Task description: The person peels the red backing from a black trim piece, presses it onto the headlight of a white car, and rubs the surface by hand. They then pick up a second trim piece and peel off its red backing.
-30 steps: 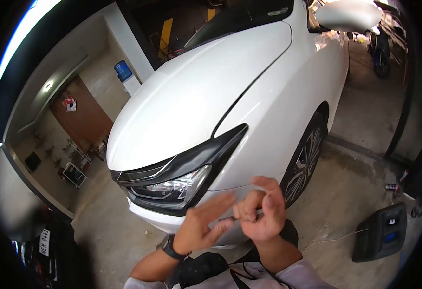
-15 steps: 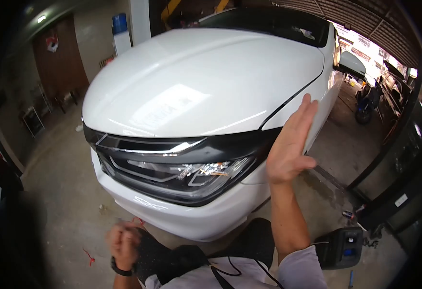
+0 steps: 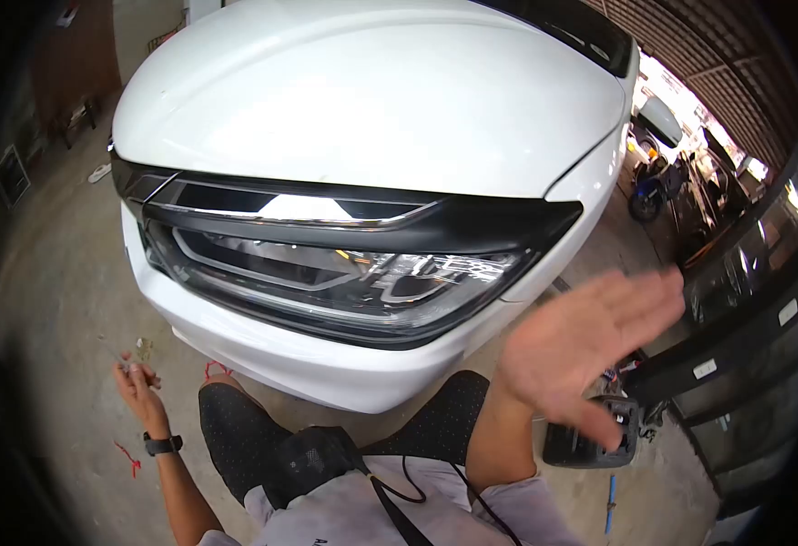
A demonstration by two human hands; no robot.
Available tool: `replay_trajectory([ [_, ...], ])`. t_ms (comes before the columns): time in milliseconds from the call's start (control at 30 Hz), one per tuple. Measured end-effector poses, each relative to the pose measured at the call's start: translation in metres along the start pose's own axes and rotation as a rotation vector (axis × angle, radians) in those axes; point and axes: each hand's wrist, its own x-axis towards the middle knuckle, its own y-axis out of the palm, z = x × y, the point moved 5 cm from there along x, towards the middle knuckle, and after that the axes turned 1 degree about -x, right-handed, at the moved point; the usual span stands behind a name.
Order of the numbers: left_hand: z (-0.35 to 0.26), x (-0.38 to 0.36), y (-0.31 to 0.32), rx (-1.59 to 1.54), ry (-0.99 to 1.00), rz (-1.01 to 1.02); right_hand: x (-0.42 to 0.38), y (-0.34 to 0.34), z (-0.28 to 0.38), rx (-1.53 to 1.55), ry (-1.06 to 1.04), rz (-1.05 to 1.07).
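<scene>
My right hand (image 3: 590,341) is raised in front of the car's right corner, open, with its palm showing and its fingers stretched out. It looks slightly blurred and holds nothing. Low on the left, my left hand (image 3: 138,387) has its fingers drawn together over the floor. Something thin seems to stick out at its fingertips, too small to name. A dark watch (image 3: 163,444) sits on that wrist. Before me stands the white car (image 3: 371,109), with its headlight (image 3: 426,278) and dark grille trim (image 3: 499,227) facing me. Neither hand appears to touch it.
A black case (image 3: 590,446) lies on the floor at right, with a blue stick-like item (image 3: 610,503) nearby. Dark panels (image 3: 745,346) lean along the right side. Red string (image 3: 131,460) lies at left. A motorbike (image 3: 649,187) stands farther back.
My view has tipped down and closer to the headlight. My right hand has turned from upright to tilted rightward, palm showing. My left hand has swung outward to the left.
</scene>
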Motion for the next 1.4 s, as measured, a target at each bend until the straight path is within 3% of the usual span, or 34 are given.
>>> replay_trajectory([
  [33,0.026,-0.004,-0.007,0.007,-0.008,-0.009,-0.006,0.011,0.009,0.628,-0.116,0.260],
  [67,0.053,-0.009,-0.011,-0.033,-0.115,0.008,-0.009,0.020,0.008,0.639,-0.107,0.260],
  [167,0.108,-0.040,-0.012,0.053,-0.332,-0.046,-0.019,0.056,0.001,-0.502,-0.062,-0.075],
  [200,0.121,-0.052,-0.007,0.050,-0.342,-0.059,-0.021,0.081,0.019,-0.497,0.182,-0.059],
  [267,0.100,-0.076,0.012,-0.131,-0.464,-0.089,-0.058,0.111,0.030,0.235,0.594,0.799],
  [333,0.080,-0.098,0.033,-0.331,-0.585,-0.128,-0.088,0.122,0.023,0.083,0.661,1.156],
  [367,0.083,-0.104,0.041,-0.371,-0.589,-0.056,-0.095,0.131,0.002,0.106,0.667,1.193],
  [433,0.086,-0.105,0.047,-0.433,-0.596,-0.017,-0.112,0.153,-0.061,-0.234,0.763,1.241],
  [467,0.080,-0.103,0.043,-0.468,-0.579,0.002,-0.118,0.168,-0.065,-0.223,0.770,1.272],
  [533,0.080,-0.103,0.038,-0.540,-0.578,0.003,-0.127,0.203,-0.064,-0.212,0.555,1.472],
  [567,0.082,-0.105,0.037,-0.550,-0.595,-0.014,-0.133,0.231,-0.049,-0.045,0.480,1.589],
  [633,0.080,-0.106,0.035,-0.631,-0.625,-0.040,-0.149,0.237,-0.082,-0.114,0.537,1.699],
  [667,0.076,-0.107,0.037,-0.646,-0.623,-0.023,-0.158,0.223,-0.126,-0.358,0.725,1.741],
  [700,0.075,-0.106,0.035,-0.659,-0.616,-0.029,-0.153,0.242,-0.129,-0.310,0.581,1.826],
  [767,0.075,-0.108,0.036,-0.663,-0.619,0.027,-0.151,0.289,-0.110,-0.037,0.505,1.767],
  [867,0.080,-0.108,0.036,-0.670,-0.636,0.028,-0.182,0.270,-0.171,-0.321,0.484,1.821],
  [967,0.083,-0.104,0.038,-0.667,-0.609,0.047,-0.182,0.327,-0.161,-0.120,0.344,1.763],
  [1000,0.083,-0.109,0.038,-0.647,-0.621,0.084,-0.175,0.351,-0.150,0.001,0.395,1.709],
  [1033,0.083,-0.108,0.037,-0.649,-0.620,0.094,-0.177,0.343,-0.172,-0.010,0.397,1.705],
  [1100,0.075,-0.108,0.033,-0.698,-0.626,0.053,-0.180,0.309,-0.231,-0.325,0.448,1.668],
  [1133,0.076,-0.099,0.036,-0.711,-0.600,0.046,-0.185,0.325,-0.227,-0.357,0.336,1.654],
  [1233,0.079,-0.107,0.035,-0.700,-0.601,0.076,-0.189,0.374,-0.195,-0.121,0.310,1.591],
  [1300,0.076,-0.106,0.033,-0.691,-0.616,0.060,-0.211,0.324,-0.268,-0.580,0.344,1.628],
  [1400,0.082,-0.109,0.031,-0.676,-0.610,0.049,-0.194,0.385,-0.250,-0.317,0.454,1.496],
])
